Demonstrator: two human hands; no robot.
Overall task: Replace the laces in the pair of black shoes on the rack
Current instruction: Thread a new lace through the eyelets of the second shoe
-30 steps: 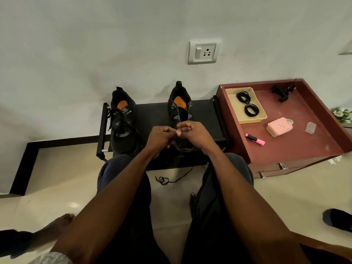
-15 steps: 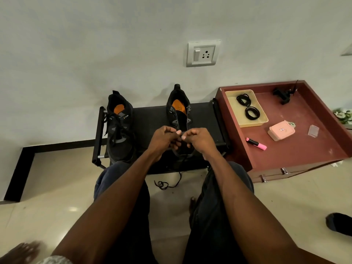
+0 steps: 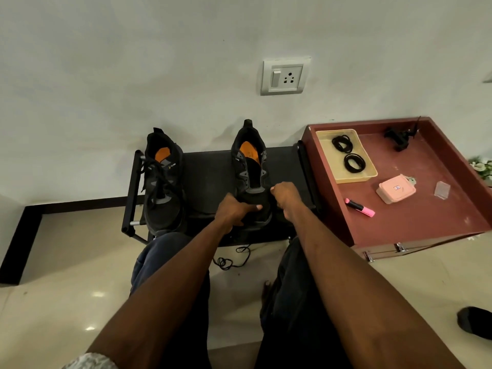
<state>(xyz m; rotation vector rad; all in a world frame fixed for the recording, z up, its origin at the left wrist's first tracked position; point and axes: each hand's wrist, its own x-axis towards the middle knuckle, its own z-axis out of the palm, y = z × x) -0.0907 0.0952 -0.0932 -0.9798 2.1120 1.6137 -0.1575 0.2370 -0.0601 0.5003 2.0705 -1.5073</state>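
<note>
**On the rack, the right shoe sits unlaced between two hands**

On the low black shoe rack (image 3: 213,177), against the wall, the pair of black mesh sports shoes with orange insoles is standing apart. The right shoe (image 3: 251,169) is showing no lace in its eyelets; the left shoe (image 3: 162,182) is carrying its black lace. The left hand (image 3: 234,209) is gripping the toe of the right shoe, thumb lying across the top. The right hand (image 3: 286,197) is sitting just beside the shoe with fingers curled; whether it is pinching a lace end, I cannot tell. A loose black lace (image 3: 231,259) is lying tangled on the pale tiled floor (image 3: 66,262) below the rack.

To the right, a shallow beige plastic tray (image 3: 370,174) holding two coiled black laces (image 3: 348,153) is resting on a reddish-brown wooden cabinet top (image 3: 426,214).

Judging from this, the old lace appears to be out and a fresh one is needed. Doing it well probably means keeping the toe steadied, starting at the lowest eyelets and evening both ends before crossing upward.
</note>
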